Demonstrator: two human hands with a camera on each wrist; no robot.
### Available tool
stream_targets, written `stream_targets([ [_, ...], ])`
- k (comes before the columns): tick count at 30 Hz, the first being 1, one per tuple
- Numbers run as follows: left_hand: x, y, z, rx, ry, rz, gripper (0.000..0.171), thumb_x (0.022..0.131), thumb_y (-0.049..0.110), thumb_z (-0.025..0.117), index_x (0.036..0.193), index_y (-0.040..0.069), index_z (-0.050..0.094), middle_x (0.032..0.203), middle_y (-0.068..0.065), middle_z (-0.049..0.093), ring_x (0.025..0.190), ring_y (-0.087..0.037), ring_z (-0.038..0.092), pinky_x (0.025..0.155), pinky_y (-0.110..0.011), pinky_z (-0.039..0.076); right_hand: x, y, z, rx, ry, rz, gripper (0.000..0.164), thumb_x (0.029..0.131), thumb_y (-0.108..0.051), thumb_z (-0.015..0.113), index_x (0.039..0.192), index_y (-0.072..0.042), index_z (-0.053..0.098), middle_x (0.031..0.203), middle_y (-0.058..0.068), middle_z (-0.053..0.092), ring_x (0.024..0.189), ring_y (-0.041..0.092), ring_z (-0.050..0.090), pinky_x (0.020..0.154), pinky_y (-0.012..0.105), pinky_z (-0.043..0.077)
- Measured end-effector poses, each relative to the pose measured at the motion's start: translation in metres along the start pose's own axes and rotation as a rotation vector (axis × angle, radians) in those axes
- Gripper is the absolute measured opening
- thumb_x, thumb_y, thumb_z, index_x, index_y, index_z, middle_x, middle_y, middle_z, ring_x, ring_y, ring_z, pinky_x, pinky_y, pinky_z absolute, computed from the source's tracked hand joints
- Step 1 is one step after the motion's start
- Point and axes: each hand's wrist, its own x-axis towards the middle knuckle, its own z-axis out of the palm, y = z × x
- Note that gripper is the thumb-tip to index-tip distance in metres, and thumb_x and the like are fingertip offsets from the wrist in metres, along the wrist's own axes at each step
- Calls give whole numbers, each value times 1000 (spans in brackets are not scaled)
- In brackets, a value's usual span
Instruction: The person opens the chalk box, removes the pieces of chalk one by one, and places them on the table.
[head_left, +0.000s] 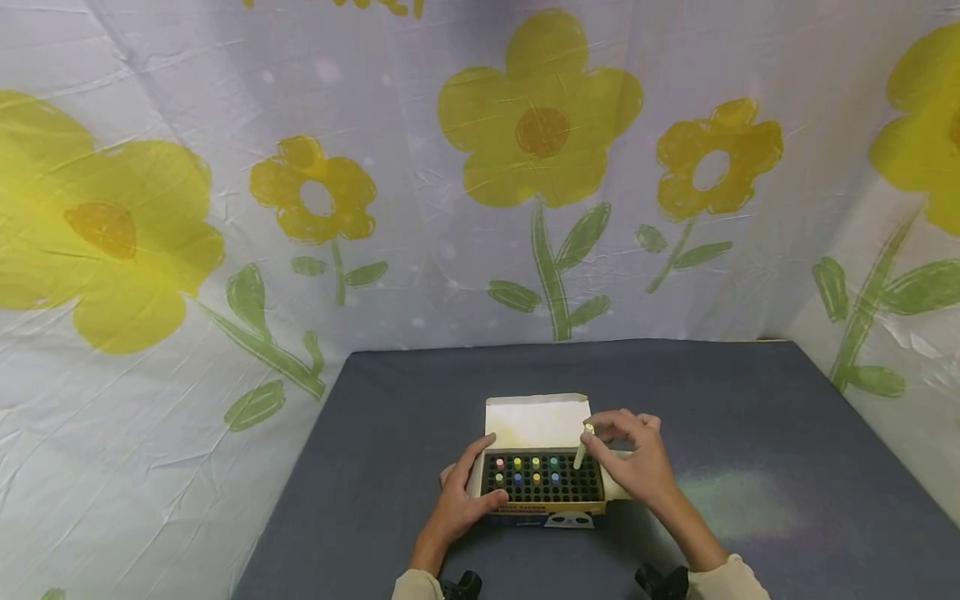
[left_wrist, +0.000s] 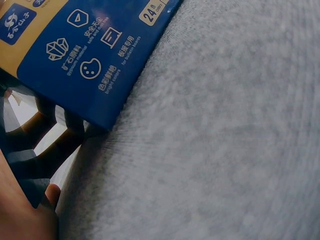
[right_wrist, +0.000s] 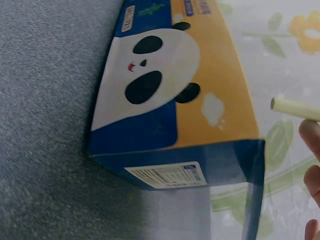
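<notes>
An open chalk box (head_left: 567, 507) with a blue and yellow front and a panda print stands on the table, its lid raised at the back. Several coloured chalk sticks stand in two rows in the left part of its dark holed insert (head_left: 543, 492). My left hand (head_left: 459, 498) grips the box's left end, thumb at the front and fingers toward the back. Between thumb and fingers, my right hand (head_left: 637, 458) pinches a pale yellow chalk stick (head_left: 580, 454), tilted over the right part of the insert. In the right wrist view, that chalk stick (right_wrist: 295, 108) shows beyond the box.
The dark grey table (head_left: 405, 400) reaches back to a white cloth (head_left: 420, 275) printed with yellow flowers. A pale dusty patch (head_left: 738, 504) marks the table right of the box. One side flap (head_left: 619, 486) sticks out beneath the right hand.
</notes>
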Motion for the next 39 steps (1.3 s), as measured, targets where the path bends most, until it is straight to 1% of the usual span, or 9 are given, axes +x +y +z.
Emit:
stream_targets([
  [4, 0, 0, 0, -3, -4, -2, 81, 80, 44, 84, 151, 46, 44, 159, -2, 45, 134, -35, 30, 99, -61, 27, 2, 1, -7, 12, 4, -4, 31, 78, 7, 80, 102, -11, 74, 68, -7, 72, 63, 2, 60, 88, 38, 24],
  [8, 1, -1, 0, -2, -8, 3, 81, 81, 46, 83, 152, 45, 43, 159, -2, 45, 133, -33, 32, 100, -58, 24, 3, 2, -14, 21, -8, 35, 30, 81, 7, 78, 102, -15, 74, 66, -6, 72, 63, 0, 60, 92, 39, 28],
  [13, 2, -3, 0, -10, -2, 2, 80, 82, 48, 82, 152, 45, 43, 159, -4, 45, 132, -34, 31, 98, -59, 25, 2, 5, -22, 43, -24, 68, 31, 83, 8, 76, 102, -15, 74, 65, -5, 71, 62, 1, 60, 94, 37, 28],
  [19, 2, -2, 0, -12, 2, 4, 80, 82, 49, 82, 152, 44, 43, 158, -5, 46, 132, -36, 31, 97, -60, 26, -1, 11, -34, 36, -41, 68, 32, 81, 11, 76, 101, -14, 73, 64, -4, 72, 60, 2, 61, 97, 36, 29],
  [27, 1, -2, -1, 2, -4, -5, 80, 81, 49, 82, 150, 48, 43, 158, -3, 46, 129, -33, 32, 95, -57, 30, -8, 17, -51, 47, -23, 85, 33, 81, 13, 74, 102, -12, 74, 64, -1, 71, 59, 6, 61, 98, 36, 27],
  [31, 1, -3, 0, 5, -3, -3, 81, 81, 49, 82, 151, 48, 42, 159, -3, 45, 129, -32, 32, 96, -58, 29, -14, 20, -58, 65, -19, 113, 33, 81, 15, 74, 103, -9, 74, 65, 0, 71, 60, 11, 63, 97, 30, 33],
  [33, 1, -3, 0, 6, -3, -5, 81, 80, 50, 82, 151, 48, 42, 159, -3, 45, 129, -33, 32, 96, -58, 29, -16, 22, -62, 58, -18, 118, 33, 81, 15, 73, 104, -9, 74, 66, 1, 71, 60, 12, 64, 92, 25, 38],
  [36, 1, -2, 0, 0, 1, -5, 81, 80, 48, 83, 151, 47, 42, 158, -4, 46, 128, -33, 31, 96, -58, 29, -20, 25, -67, 49, -15, 134, 32, 81, 15, 73, 104, -8, 74, 66, 1, 71, 62, 11, 63, 94, 25, 35],
  [39, 2, -3, 0, 0, 3, -7, 82, 81, 48, 83, 151, 47, 42, 158, -4, 47, 128, -34, 31, 96, -58, 30, -24, 26, -72, 33, -15, 159, 31, 82, 15, 73, 104, -7, 74, 66, 1, 71, 64, 9, 63, 92, 21, 37],
])
